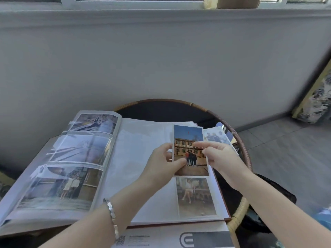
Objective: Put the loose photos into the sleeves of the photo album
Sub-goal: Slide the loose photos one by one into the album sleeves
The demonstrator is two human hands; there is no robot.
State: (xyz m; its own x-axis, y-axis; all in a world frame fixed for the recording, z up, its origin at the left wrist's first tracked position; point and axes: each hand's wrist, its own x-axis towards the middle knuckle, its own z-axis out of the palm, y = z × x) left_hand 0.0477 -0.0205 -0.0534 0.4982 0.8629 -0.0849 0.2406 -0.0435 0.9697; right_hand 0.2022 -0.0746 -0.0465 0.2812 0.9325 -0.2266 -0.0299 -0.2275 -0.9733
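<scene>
The photo album (136, 158) lies open on a round table. Its left page holds three photos in sleeves. On the right page one sleeved photo (195, 196) sits at the lower right. Above that page I hold a loose photo (189, 140) of a building with people in front, upright. My left hand (166, 163) pinches its left edge with thumb on the front. My right hand (218, 154) pinches its right edge. A small stack of loose photos (216, 136) lies beyond the album's right edge, partly hidden by my right hand.
The round table has a wicker rim (238, 140) and a dark top. A cardboard box (179, 237) with a printed label lies under the album's near edge. A grey wall stands close behind. A framed picture (315, 102) leans at the right, above the tiled floor.
</scene>
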